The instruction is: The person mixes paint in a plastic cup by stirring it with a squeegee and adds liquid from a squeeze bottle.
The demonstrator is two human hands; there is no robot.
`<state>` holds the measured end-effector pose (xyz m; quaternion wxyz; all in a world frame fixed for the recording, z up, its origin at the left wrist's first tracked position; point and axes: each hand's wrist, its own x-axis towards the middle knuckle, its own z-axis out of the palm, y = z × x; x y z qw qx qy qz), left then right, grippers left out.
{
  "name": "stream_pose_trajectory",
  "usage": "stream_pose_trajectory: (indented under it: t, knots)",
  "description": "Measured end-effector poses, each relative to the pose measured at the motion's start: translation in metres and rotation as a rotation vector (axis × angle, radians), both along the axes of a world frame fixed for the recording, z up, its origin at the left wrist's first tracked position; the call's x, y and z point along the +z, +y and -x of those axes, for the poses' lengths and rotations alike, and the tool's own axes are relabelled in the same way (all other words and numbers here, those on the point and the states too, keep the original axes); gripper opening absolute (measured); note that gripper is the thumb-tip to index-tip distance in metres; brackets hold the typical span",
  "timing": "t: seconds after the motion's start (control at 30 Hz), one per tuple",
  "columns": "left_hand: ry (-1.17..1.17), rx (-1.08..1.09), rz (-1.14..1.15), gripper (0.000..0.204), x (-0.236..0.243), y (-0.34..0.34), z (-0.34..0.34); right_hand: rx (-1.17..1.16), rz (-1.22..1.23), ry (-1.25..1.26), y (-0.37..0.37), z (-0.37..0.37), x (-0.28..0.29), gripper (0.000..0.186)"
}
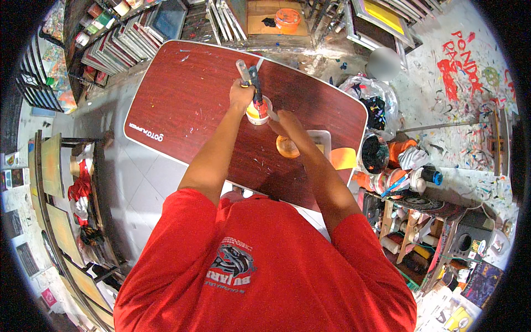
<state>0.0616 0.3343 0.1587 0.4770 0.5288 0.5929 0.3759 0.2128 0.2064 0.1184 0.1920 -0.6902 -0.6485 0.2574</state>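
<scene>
My left hand (241, 96) is closed at the far side of a small white tub (264, 117) with yellow stuff in it. In its grip is a long tool with a black-and-red handle (255, 80), whose lower end is at the tub. A pale, rounded stick-like piece (242, 69) rises beside that handle, by the same hand. My right hand (285, 120) is closed at the tub's right side on a small pale flat piece (272, 114); its exact kind is unclear. Both forearms reach forward over the dark red table (182, 88).
Near my right forearm lie an orange round lid (286, 147), a clear rectangular container (326, 138) and an orange-yellow sheet (343, 158). Bagged waste (376, 113) stands off the table's right edge. Framed screens (124, 51) and an orange bucket (287, 20) are beyond the far edge.
</scene>
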Motion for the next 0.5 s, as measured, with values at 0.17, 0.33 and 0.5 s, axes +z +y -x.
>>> stream_pose_trajectory:
  t: [0.17,0.33,0.5]
  knots:
    - [0.039,-0.106,0.007,0.026,0.009,0.0,0.005,0.033,-0.038,-0.061,-0.002,0.004,0.026,0.03]
    - [-0.152,-0.304,-0.017,0.021,0.009,0.003,0.01,0.154,-0.073,0.038,-0.01,0.007,0.058,0.028]
    - [-0.062,-0.468,-0.104,0.02,0.004,0.01,0.02,0.103,-0.066,0.084,-0.017,0.02,0.079,0.025]
